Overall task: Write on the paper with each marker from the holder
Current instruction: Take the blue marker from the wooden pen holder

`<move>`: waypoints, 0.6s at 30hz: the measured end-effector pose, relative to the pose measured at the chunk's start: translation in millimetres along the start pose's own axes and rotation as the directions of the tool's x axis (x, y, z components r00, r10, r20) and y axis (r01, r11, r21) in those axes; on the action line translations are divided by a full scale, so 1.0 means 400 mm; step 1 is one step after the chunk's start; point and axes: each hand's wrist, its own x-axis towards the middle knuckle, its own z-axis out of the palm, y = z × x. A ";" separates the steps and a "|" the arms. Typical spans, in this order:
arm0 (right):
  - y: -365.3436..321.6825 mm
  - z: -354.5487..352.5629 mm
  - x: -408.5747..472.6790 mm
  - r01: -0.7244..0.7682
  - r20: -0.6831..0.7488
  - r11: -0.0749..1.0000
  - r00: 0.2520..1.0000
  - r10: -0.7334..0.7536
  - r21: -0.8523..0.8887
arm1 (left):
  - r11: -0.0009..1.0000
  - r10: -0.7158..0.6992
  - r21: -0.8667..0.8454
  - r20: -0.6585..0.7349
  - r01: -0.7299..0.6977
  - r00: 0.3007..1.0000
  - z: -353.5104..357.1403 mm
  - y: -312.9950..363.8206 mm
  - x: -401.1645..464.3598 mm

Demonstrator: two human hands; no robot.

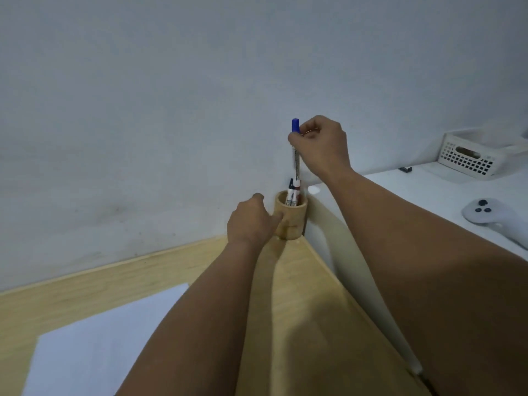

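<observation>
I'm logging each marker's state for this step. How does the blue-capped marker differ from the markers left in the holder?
The blue-capped marker is pinched near its cap by the right hand; the markers in the holder are untouched. It hangs raised, most of its barrel above the wooden holder, while they sit deep with only their tops showing. Its cap is bright blue; theirs look dark and red. All have white barrels and stand roughly upright. The left hand steadies the holder.

The cup sits in the far corner of the desk, against the wall — two pens inside it. The paper lies near, to the left. A basket sits far right — on another table.
</observation>
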 end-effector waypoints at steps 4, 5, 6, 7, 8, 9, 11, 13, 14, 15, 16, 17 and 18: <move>-0.074 0.014 -0.109 -0.014 0.168 0.987 0.986 -0.014 0.161 | 0.999 -0.034 -0.023 -0.130 0.031 0.991 -0.185 -0.006 -0.079; -0.093 0.024 -0.151 -0.037 0.241 0.982 0.970 -0.009 0.185 | 0.998 -0.056 -0.049 -0.158 0.049 0.986 -0.237 -0.013 -0.104; -0.111 0.035 -0.198 -0.071 0.320 0.977 0.947 0.003 0.200 | 0.995 -0.078 -0.078 -0.179 0.065 0.981 -0.288 -0.024 -0.129; -0.126 0.048 -0.247 -0.113 0.399 0.971 0.917 0.021 0.209 | 0.991 -0.098 -0.108 -0.192 0.078 0.976 -0.337 -0.039 -0.155; -0.142 0.061 -0.297 -0.154 0.474 0.965 0.880 0.038 0.210 | 0.987 -0.114 -0.130 -0.192 0.090 0.975 -0.384 -0.059 -0.184; -0.158 0.073 -0.343 -0.189 0.542 0.960 0.839 0.048 0.207 | 0.985 -0.129 -0.132 -0.174 0.107 0.976 -0.429 -0.081 -0.215; -0.195 0.095 -0.430 -0.219 0.652 0.952 0.758 0.028 0.213 | 0.983 -0.158 -0.108 -0.111 0.146 0.981 -0.508 -0.126 -0.289; -0.237 0.114 -0.500 -0.210 0.710 0.948 0.704 -0.023 0.240 | 0.983 -0.161 -0.092 -0.036 0.157 0.986 -0.569 -0.163 -0.365; -0.257 0.122 -0.530 -0.204 0.727 0.946 0.685 -0.048 0.254 | 0.983 -0.152 -0.104 -0.012 0.150 0.988 -0.592 -0.184 -0.396; -0.276 0.131 -0.556 -0.203 0.744 0.943 0.664 -0.065 0.264 | 0.982 -0.142 -0.129 -0.002 0.141 0.990 -0.612 -0.203 -0.425; -0.295 0.140 -0.582 -0.209 0.765 0.942 0.640 -0.072 0.263 | 0.979 -0.141 -0.148 -0.001 0.139 0.990 -0.630 -0.218 -0.454; -0.310 0.149 -0.606 -0.220 0.790 0.943 0.609 -0.069 0.251 | 0.976 -0.147 -0.165 -0.003 0.145 0.989 -0.647 -0.234 -0.478; -0.325 0.161 -0.634 -0.221 0.815 0.948 0.577 -0.064 0.230 | 0.971 -0.162 -0.181 0.002 0.160 0.987 -0.663 -0.250 -0.503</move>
